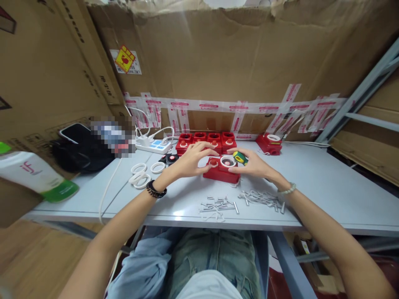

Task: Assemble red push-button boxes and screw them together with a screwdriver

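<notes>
A red box-shaped housing [218, 174] lies on the table in front of me, with a white ring [227, 161] set around a round opening on its top. My left hand [196, 160] is curved at the housing's left end, thumb and fingers apart, with nothing held between them. On the other side, my right hand [254, 162] has a green and yellow screwdriver handle [240, 158] tucked in its fingers. Its fingertips are at the white ring's edge. The screwdriver's shaft cannot be made out.
Several red housings [199, 139] stand in a row behind, and another red housing [269, 145] is at the back right. Loose white rings [158, 167] lie left. Screws [218, 204] and metal parts with cords [262, 199] lie in front. A power strip [152, 144] and bottle [37, 174] are left.
</notes>
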Demonstrator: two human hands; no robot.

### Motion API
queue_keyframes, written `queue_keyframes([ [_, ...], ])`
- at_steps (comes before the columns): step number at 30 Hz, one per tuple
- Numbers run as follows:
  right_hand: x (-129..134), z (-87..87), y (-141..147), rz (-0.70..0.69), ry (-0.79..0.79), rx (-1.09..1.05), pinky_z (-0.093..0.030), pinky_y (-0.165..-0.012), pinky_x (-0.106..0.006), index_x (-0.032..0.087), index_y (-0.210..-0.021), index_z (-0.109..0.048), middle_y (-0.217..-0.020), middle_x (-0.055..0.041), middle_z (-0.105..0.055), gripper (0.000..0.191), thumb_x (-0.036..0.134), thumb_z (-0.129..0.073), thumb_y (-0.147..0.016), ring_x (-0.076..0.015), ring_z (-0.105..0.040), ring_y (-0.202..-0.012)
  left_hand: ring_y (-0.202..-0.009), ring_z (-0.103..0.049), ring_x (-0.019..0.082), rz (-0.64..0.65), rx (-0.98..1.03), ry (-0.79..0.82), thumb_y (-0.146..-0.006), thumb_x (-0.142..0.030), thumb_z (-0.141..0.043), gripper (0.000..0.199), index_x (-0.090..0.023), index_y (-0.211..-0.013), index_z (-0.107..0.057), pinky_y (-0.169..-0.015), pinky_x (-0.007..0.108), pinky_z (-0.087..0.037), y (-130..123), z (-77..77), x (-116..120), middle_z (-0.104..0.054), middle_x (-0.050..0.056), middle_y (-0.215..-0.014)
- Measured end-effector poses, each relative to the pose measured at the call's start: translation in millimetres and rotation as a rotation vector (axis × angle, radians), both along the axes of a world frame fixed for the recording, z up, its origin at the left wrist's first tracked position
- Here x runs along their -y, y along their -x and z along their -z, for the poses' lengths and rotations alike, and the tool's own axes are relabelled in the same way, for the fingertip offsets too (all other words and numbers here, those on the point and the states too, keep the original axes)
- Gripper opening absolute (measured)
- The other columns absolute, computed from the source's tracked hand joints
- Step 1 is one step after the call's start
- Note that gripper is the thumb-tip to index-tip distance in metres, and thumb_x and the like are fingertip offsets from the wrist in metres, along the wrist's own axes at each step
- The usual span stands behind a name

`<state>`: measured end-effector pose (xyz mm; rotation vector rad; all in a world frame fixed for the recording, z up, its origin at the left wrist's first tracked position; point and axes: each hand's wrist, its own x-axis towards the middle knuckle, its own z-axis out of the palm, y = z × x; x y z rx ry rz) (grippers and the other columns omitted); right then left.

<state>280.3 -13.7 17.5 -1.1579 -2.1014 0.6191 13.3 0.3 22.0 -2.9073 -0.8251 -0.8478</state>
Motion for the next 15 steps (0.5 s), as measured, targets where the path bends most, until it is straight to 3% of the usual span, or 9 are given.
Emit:
queue_keyframes([
  [6, 1.7, -1.2, -0.5, -0.036, -0.023, 0.09, -0.05, -0.086, -0.036, 0.021, -0.109, -0.066, -0.104, -0.0038, -0.071, 0.048, 0.047, -0.076, -0.07, -0.0219, -0.065, -0.093, -0.121, -0.05, 0.027, -0.06, -0.052, -0.017, -0.09, -0.03, -0.06, 0.027, -0.024, -0.116, -0.061, -0.101, 0.046, -0.038, 8.4, 7.9, -5.3, -0.056, 0.009, -0.126],
  [15, 11.4, -8.7, -35.3, 0.148, 0.0, 0.178, -0.048, -0.084, -0.034, 0.02, -0.104, -0.067, -0.103, -0.0051, -0.071, 0.045, 0.047, -0.076, -0.07, -0.0232, -0.065, -0.092, -0.123, -0.049, 0.027, -0.114, -0.126, 0.033, -0.089, -0.028, -0.06, 0.026, -0.023, -0.114, -0.06, -0.103, 0.05, -0.034, 6.8, 9.8, -1.8, -0.056, 0.01, -0.127],
])
